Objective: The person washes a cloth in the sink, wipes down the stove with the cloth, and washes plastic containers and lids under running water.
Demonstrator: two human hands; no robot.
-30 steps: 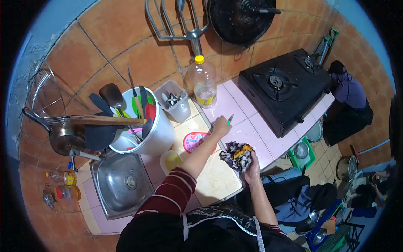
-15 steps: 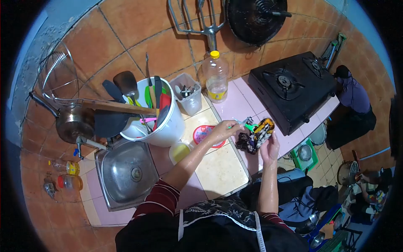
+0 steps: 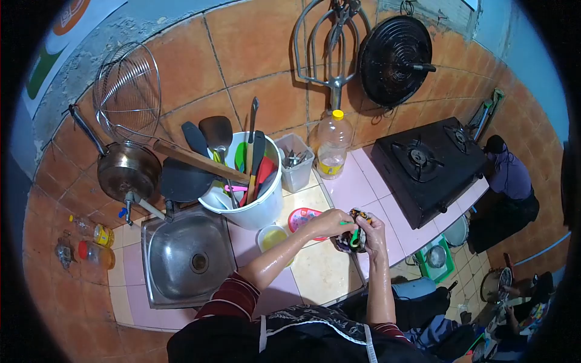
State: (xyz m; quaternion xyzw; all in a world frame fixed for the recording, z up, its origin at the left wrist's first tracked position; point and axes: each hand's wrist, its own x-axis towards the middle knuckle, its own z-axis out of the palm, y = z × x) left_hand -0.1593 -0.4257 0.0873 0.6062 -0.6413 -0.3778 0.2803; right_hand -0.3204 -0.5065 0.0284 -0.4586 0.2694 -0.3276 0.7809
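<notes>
My left hand point(image 3: 330, 224) is closed on a small tool with a green part point(image 3: 355, 237), its tip against a bunched patterned cloth point(image 3: 346, 244). Around the cloth's right side wrap the fingers of my right hand point(image 3: 373, 233). Both hands are close together above the counter's front part. Just left of them lies a pink-red lid point(image 3: 301, 218) with print on it. A small tub with yellow contents point(image 3: 272, 238) stands below the lid, beside my left forearm.
Behind are a white utensil bucket point(image 3: 260, 209), a cutlery container point(image 3: 298, 175) and a bottle point(image 3: 331, 148). A sink point(image 3: 181, 260) lies left, a black stove point(image 3: 423, 175) right. People point(image 3: 511, 175) are at the far right.
My left hand has drawn in from apart, bringing the green tool onto the cloth. The cloth is now gathered between both hands. The view has tilted upward, showing more wall.
</notes>
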